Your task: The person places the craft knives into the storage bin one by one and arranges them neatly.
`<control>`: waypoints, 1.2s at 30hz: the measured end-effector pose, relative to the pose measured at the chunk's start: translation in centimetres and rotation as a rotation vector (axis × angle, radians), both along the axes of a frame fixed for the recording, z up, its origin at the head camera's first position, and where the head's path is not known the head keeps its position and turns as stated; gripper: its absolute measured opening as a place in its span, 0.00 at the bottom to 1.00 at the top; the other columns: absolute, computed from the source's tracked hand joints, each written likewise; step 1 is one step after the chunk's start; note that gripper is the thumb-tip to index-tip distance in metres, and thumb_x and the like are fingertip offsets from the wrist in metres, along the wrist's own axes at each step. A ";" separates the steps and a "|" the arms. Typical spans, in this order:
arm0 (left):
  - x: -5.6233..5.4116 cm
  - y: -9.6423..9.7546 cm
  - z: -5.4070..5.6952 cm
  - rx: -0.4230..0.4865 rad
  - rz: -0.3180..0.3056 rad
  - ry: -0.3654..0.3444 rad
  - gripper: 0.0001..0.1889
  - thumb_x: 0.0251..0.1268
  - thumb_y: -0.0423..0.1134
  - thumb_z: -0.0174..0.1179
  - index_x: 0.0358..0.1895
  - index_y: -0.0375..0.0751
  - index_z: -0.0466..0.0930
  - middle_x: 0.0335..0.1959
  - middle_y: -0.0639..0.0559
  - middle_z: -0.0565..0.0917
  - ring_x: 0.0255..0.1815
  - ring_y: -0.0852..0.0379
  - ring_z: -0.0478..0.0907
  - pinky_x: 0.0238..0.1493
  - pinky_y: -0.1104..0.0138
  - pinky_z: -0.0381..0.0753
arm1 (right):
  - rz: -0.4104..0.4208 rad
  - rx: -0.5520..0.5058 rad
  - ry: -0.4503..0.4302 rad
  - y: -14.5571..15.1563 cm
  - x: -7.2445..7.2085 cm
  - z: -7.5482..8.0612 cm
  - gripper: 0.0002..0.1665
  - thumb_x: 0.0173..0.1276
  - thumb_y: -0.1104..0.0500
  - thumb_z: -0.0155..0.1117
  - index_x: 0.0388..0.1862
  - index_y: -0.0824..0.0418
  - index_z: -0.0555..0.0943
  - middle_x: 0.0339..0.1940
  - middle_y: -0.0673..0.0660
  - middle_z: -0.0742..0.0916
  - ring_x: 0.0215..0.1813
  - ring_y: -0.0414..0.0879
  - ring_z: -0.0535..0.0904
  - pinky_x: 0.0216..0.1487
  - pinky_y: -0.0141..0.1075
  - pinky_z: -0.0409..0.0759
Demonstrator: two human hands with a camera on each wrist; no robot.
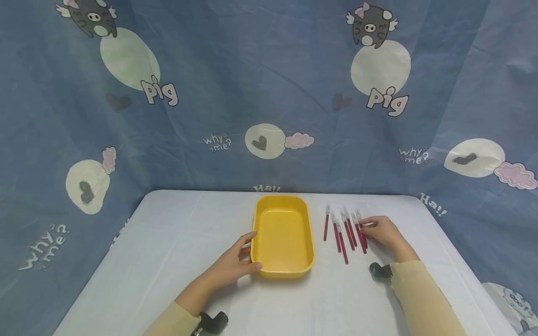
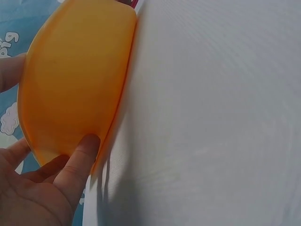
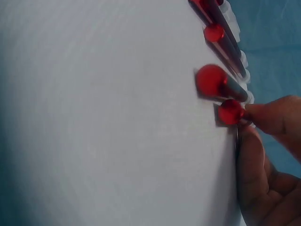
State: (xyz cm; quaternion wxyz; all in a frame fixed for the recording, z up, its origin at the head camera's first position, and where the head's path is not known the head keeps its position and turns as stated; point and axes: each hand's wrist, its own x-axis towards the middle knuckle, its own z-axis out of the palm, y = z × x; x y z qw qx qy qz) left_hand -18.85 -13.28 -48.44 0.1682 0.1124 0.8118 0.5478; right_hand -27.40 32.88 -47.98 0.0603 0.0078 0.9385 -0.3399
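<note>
A yellow plastic tray [image 1: 283, 273] stands upright on the white table. My left hand [image 1: 229, 266] grips its left side, with the thumb at the near corner and fingertips at the rim. In the left wrist view that hand [image 2: 51, 188] lies against the tray's outer wall [image 2: 80, 75]. To the tray's right, several slim dark-red pens [image 1: 337, 238] with clear, whitish caps lie roughly side by side. At the rightmost end my right hand [image 1: 382, 232] pinches one red pen [image 3: 230, 112] near its cap between thumb and index finger.
A white cloth [image 1: 176, 242] covers the table. Behind it hangs a blue curtain [image 1: 235, 84] with pig prints. Black wrist devices [image 1: 380, 270] sit below both hands, beside the cream sleeves [image 1: 422, 298].
</note>
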 end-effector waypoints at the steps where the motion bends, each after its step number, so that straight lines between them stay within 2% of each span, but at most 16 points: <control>1: 0.0 0.0 0.0 0.005 0.003 -0.004 0.49 0.59 0.50 0.73 0.80 0.54 0.52 0.79 0.43 0.56 0.65 0.41 0.75 0.61 0.55 0.80 | 0.002 -0.011 0.004 0.1 0.0 -0.1 0.21 0.66 0.59 0.69 0.56 0.66 0.84 0.51 0.69 0.86 0.51 0.62 0.83 0.54 0.54 0.81; 9: 0.1 -0.1 -0.1 0.013 -0.003 -0.001 0.49 0.59 0.49 0.73 0.80 0.56 0.51 0.80 0.44 0.54 0.68 0.41 0.73 0.61 0.55 0.80 | -0.021 -0.134 -0.007 0.5 0.4 -0.3 0.24 0.67 0.59 0.69 0.58 0.69 0.81 0.53 0.70 0.85 0.50 0.57 0.84 0.47 0.41 0.85; 15: 0.1 -0.1 -0.2 0.028 -0.006 0.005 0.49 0.60 0.49 0.73 0.80 0.55 0.51 0.80 0.44 0.54 0.73 0.42 0.67 0.63 0.56 0.78 | -0.061 -0.223 -0.016 0.6 1.0 -0.6 0.26 0.68 0.59 0.68 0.60 0.72 0.79 0.51 0.70 0.86 0.47 0.55 0.87 0.46 0.41 0.86; 20: 0.1 -0.2 -0.3 0.057 -0.006 0.018 0.49 0.60 0.47 0.73 0.80 0.53 0.50 0.80 0.45 0.54 0.75 0.43 0.63 0.66 0.55 0.75 | -0.096 -0.243 -0.023 0.6 1.2 -0.7 0.27 0.68 0.58 0.67 0.62 0.70 0.78 0.51 0.70 0.86 0.45 0.53 0.88 0.45 0.41 0.86; 25: 0.2 -0.2 -0.4 0.068 -0.014 0.031 0.50 0.60 0.47 0.73 0.80 0.53 0.49 0.80 0.44 0.55 0.75 0.42 0.62 0.68 0.53 0.73 | -0.100 -0.246 -0.018 0.4 1.7 -0.1 0.28 0.69 0.57 0.66 0.64 0.69 0.77 0.54 0.71 0.85 0.45 0.51 0.88 0.50 0.44 0.84; 32: 0.4 -0.1 -0.3 0.084 0.000 0.022 0.50 0.59 0.46 0.73 0.80 0.55 0.49 0.80 0.44 0.55 0.76 0.42 0.62 0.68 0.52 0.72 | -0.085 -0.304 -0.021 -0.7 2.7 1.7 0.28 0.71 0.58 0.64 0.67 0.69 0.75 0.61 0.72 0.80 0.54 0.56 0.85 0.60 0.52 0.80; 36: 0.4 -0.1 -0.4 0.065 0.017 0.017 0.51 0.58 0.47 0.74 0.80 0.57 0.49 0.80 0.46 0.56 0.76 0.42 0.62 0.68 0.51 0.72 | -0.099 -0.355 -0.031 -1.4 3.0 2.4 0.29 0.71 0.58 0.64 0.67 0.69 0.75 0.60 0.70 0.81 0.53 0.51 0.85 0.59 0.47 0.82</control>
